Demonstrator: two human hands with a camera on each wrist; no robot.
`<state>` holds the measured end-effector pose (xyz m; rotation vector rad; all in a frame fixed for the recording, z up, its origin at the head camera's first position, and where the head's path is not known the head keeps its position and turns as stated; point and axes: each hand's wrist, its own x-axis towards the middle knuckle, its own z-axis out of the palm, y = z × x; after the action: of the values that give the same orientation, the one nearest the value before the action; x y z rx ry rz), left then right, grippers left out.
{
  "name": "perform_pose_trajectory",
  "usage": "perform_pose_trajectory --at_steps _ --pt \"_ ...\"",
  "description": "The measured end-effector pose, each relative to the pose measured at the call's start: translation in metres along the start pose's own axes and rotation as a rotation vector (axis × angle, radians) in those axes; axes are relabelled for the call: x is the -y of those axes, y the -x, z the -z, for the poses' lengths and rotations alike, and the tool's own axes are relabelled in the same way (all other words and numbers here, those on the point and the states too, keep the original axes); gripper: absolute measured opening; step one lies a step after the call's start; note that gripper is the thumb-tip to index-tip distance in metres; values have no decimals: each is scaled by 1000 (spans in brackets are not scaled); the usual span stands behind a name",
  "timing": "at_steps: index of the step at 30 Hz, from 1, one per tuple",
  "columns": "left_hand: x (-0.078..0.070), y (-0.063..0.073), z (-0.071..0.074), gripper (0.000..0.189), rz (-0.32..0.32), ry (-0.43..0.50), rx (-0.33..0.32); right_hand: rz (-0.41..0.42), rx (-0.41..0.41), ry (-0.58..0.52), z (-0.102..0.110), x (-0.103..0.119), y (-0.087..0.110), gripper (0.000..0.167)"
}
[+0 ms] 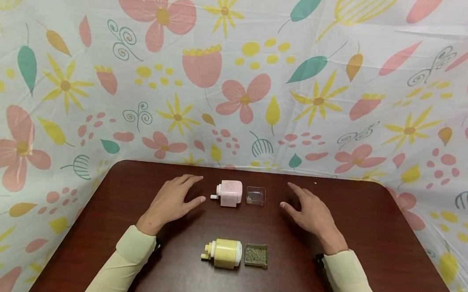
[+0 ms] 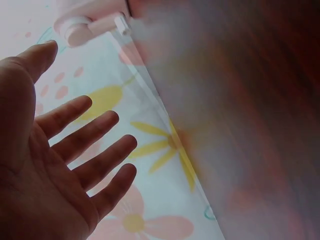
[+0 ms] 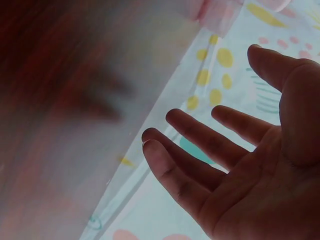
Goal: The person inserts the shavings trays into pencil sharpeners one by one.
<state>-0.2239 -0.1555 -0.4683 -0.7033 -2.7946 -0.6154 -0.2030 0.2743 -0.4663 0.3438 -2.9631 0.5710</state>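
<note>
A pink hand-crank pencil sharpener lies at the table's far side, its crank pointing left. Just right of it sits a small clear drawer. Closer to me lies a yellow crank pencil sharpener, beside a second drawer full of greenish-brown shavings. My left hand is left of the pink sharpener, fingers spread and holding nothing; the left wrist view shows its palm and the sharpener's crank beyond the thumb. My right hand, right of the clear drawer, also holds nothing, its fingers extended and apart.
The dark reddish-brown table has a glossy top and rounded far corners. A white cloth printed with flowers and leaves hangs right behind its far edge and along both sides. A tiny white speck lies near the far edge.
</note>
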Motion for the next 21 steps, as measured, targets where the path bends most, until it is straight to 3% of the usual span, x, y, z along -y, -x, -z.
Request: perform_pose_trajectory --at_steps 9,21 --pt "-22 -14 -6 65 -50 15 -9 51 -11 -7 -8 20 -11 75" --pt "-36 -28 -11 63 -81 13 14 59 15 -16 -15 35 -22 78"
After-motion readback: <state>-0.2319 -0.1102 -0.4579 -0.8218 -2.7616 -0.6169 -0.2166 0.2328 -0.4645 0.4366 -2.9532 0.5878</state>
